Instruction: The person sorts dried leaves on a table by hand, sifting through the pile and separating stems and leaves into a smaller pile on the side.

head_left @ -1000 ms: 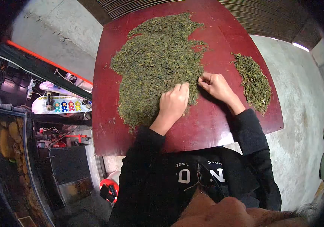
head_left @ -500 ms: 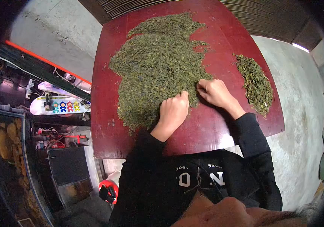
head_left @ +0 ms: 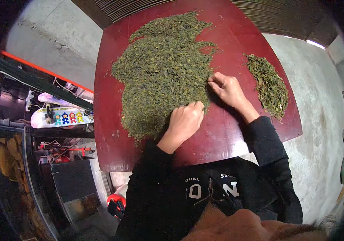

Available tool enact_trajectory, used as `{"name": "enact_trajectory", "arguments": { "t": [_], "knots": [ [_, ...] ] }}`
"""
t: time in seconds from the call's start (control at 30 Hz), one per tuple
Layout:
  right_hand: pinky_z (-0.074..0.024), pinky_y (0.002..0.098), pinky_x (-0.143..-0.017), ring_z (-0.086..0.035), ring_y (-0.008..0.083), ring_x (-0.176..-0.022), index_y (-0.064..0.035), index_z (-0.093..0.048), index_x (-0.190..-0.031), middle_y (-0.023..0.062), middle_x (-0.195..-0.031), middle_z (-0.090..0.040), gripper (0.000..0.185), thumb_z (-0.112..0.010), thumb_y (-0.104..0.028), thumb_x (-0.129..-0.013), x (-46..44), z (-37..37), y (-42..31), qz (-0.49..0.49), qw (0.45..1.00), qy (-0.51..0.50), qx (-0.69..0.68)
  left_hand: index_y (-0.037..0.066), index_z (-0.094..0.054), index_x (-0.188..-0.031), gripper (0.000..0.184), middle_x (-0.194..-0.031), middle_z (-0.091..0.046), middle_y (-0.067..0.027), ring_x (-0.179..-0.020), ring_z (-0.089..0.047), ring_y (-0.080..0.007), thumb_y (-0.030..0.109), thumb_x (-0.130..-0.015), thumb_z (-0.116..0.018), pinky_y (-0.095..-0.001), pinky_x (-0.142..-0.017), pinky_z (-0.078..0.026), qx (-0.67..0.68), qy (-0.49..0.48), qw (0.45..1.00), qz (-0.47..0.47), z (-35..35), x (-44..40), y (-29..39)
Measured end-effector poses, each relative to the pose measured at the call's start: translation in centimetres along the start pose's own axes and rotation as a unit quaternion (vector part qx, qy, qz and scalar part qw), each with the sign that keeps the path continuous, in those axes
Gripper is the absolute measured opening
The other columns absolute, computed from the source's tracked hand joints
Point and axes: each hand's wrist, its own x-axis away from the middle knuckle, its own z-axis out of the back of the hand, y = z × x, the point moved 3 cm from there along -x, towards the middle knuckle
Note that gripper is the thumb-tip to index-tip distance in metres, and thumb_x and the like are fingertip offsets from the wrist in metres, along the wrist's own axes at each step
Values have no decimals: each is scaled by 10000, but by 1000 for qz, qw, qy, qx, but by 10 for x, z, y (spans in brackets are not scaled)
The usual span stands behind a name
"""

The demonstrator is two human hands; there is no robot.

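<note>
A wide layer of dried, dark green leaves [head_left: 160,76], like loose tea, covers much of the dark red table [head_left: 116,154]. My left hand [head_left: 185,121] rests at its near right part, knuckles up and fingers curled down into the leaves. Along the right edge of the layer, my right hand [head_left: 229,91] pinches thumb and forefinger together. Anything held in either hand is too small or hidden to make out. Further right lies a smaller, narrow heap of coarser leaves [head_left: 269,86], apart from both hands.
Left of the table, a shelf holds a white skateboard deck [head_left: 61,116] with colourful figures. Below it are cables and a dark panel [head_left: 75,180]. A glass tank [head_left: 7,160] stands at far left. A red and black object [head_left: 118,204] sits by the table's near left corner.
My right hand has shifted slightly away from me along the leaf edge. My left hand has moved a little nearer and to the right. The view has tilted slightly.
</note>
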Motion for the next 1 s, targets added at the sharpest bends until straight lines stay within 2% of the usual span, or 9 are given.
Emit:
{"name": "enact_trajectory", "arguments": {
  "t": [0.13,0.3,0.47,0.67,0.83,0.97,1.0],
  "knots": [
    [-456,330,-539,-582,204,-561,-41,-677,-966,55,-739,-668,112,-642,-72,-864,-5,-2,-2,-26,998,58,-21,61,-606,-927,113,-828,-666,-127,-632,-632,-366,161,-875,-603,-453,-575,-501,-41,-69,997,-18,-3,1,4],
    [-494,356,-569,-643,292,-629,-90,-675,-1013,86,-841,-709,166,-640,-157,-865,-9,-11,-6,81,990,111,22,64,-607,-916,110,-813,-658,-130,-633,-630,-368,167,-881,-596,-451,-572,-500,-23,-31,999,-23,-11,2,-3],
    [-498,354,-575,-643,288,-638,-93,-676,-1029,90,-886,-710,179,-642,-167,-869,-12,-18,-13,109,987,88,75,63,-608,-900,104,-804,-657,-127,-620,-625,-364,165,-886,-589,-446,-560,-499,-8,-9,1000,-10,-9,1,-4],
    [-494,372,-573,-633,300,-625,-86,-667,-991,97,-837,-695,152,-645,-172,-867,-11,-27,-4,121,984,53,118,58,-614,-879,118,-790,-653,-120,-608,-617,-359,174,-887,-593,-440,-546,-496,0,15,1000,-3,-7,0,-4],
    [-473,356,-548,-601,256,-583,-64,-638,-929,71,-757,-655,127,-655,-172,-865,-7,-24,-7,111,988,43,96,53,-633,-876,101,-784,-655,-104,-571,-607,-320,153,-869,-620,-401,-522,-488,10,102,995,-9,2,-1,-5],
    [-435,317,-519,-528,169,-546,-62,-594,-839,26,-688,-589,158,-638,-197,-908,-5,-19,-5,-28,986,29,-160,53,-656,-882,58,-775,-656,-88,-541,-592,-268,97,-844,-648,-358,-502,-475,30,239,970,24,20,-3,-8],
    [-435,317,-519,-528,169,-546,-62,-594,-839,26,-688,-589,158,-638,-197,-908,-5,-18,-5,-28,986,29,-161,53,-656,-882,58,-775,-656,-88,-541,-592,-268,97,-844,-648,-358,-502,-475,29,239,970,24,21,-2,-9]
  ]
}}
